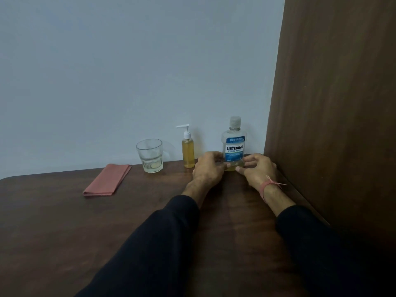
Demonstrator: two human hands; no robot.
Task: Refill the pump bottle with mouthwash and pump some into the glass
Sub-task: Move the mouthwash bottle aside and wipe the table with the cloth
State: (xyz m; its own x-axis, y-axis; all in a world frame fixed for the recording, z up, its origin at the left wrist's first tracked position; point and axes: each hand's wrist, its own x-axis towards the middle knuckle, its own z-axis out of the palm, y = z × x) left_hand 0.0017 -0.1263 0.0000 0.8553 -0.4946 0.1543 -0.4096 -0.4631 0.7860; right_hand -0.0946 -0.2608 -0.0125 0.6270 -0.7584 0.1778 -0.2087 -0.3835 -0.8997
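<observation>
- The dark wooden bench runs to a pale wall, with a brown panel closing its right side; everything you need stands along the far edge.
- Your left hand and right hand flank the base of the mouthwash bottle, which stands upright near the right corner, cap on, with only a little yellowish liquid at the bottom.
- Your fingers on both sides curl loosely against the bottle's lower body, touching it; whether they grip it firmly I cannot tell.
- A folded pink cloth lies well to the left, apart from the rest.
- The glass stands left of centre with a shallow layer of liquid in it.
- The pump bottle, just left of your left hand, looks nearly full of amber liquid, pump head fitted.
- Judging by this, refilling and pumping look done and you seem to be setting the mouthwash bottle in place; next, let go gently so it stays upright.
</observation>
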